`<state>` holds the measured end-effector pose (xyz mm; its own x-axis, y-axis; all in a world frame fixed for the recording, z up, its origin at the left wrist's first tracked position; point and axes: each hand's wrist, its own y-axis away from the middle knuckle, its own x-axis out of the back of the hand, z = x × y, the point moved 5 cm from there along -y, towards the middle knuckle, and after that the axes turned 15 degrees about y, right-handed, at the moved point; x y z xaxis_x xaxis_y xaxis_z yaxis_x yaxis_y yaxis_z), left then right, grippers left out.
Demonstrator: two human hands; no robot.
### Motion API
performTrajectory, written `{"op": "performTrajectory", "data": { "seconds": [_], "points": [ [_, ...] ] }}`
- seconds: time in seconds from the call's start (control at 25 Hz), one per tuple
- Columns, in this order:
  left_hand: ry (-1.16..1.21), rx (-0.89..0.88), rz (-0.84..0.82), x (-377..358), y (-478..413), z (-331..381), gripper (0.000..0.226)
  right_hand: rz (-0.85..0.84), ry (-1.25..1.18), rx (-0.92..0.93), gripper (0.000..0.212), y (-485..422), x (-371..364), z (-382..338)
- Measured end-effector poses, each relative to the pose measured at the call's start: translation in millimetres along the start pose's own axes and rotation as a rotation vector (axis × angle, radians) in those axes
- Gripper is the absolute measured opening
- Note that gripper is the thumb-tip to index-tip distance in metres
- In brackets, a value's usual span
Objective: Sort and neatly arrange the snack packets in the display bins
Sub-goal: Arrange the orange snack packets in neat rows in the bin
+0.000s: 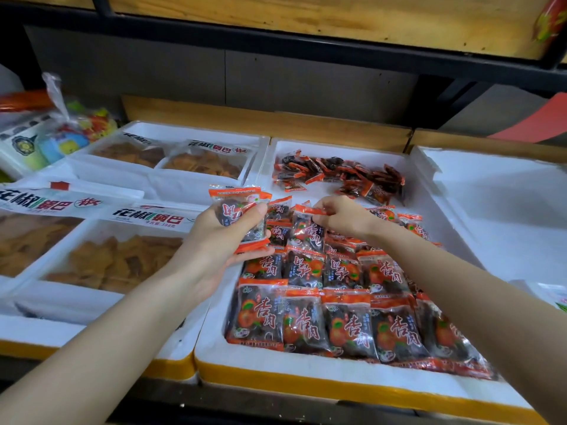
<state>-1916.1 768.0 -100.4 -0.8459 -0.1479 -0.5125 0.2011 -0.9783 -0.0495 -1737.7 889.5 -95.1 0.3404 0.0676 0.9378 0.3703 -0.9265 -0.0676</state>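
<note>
This was a shop. Many white foam bins (276,365) sat side by side, like at a stall. One bin held neat rows of the same red snack packets (349,323). Bins next to it held big clear bags of brown crisps (122,259) with printed labels. A wooden shelf (306,16) on a black frame (306,47) hung above.

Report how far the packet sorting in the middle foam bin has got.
Done: neat rows fill the near part of the foam bin. In hand: the left hand grips a stack of packets, and the right hand pinches a packet by its top edge at the newest row. Left: the loose heap at the far end.
</note>
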Motion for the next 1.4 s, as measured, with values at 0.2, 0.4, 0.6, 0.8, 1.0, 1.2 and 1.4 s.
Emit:
{"op": "performTrajectory", "data": {
  "seconds": [0.2,0.4,0.6,0.8,1.0,1.2,1.4],
  "points": [
    [-0.013,0.007,0.003,-3.0,0.9,1.1,0.022,-0.162,0.001,-0.015,0.014,3.4,-8.0,4.3],
    [-0.041,0.027,-0.001,-3.7,2.3,0.5,0.033,-0.123,0.071,0.002,0.018,-2.6,-1.6,1.3],
    [-0.027,0.046,0.0,-6.0,3.0,-2.7,0.036,-0.171,0.099,-0.025,0.023,5.5,-12.7,3.2],
    [-0.024,0.069,-0.017,-10.6,8.7,-12.3,0.045,0.186,-0.16,0.085,0.025,37.6,17.1,-38.5],
    [-0.021,0.1,0.002,-14.1,10.9,-19.8,0.038,-0.152,-0.596,0.118,0.02,74.3,7.0,-77.1],
    [0.068,0.041,0.011,-11.2,11.9,-11.2,0.016,0.163,-0.744,-0.015,0.005,68.9,28.3,-50.4],
    [0.334,0.322,0.013,-16.0,15.3,-19.2,0.039,0.608,-0.289,0.442,0.01,89.3,36.3,-65.9]
  ]
}}
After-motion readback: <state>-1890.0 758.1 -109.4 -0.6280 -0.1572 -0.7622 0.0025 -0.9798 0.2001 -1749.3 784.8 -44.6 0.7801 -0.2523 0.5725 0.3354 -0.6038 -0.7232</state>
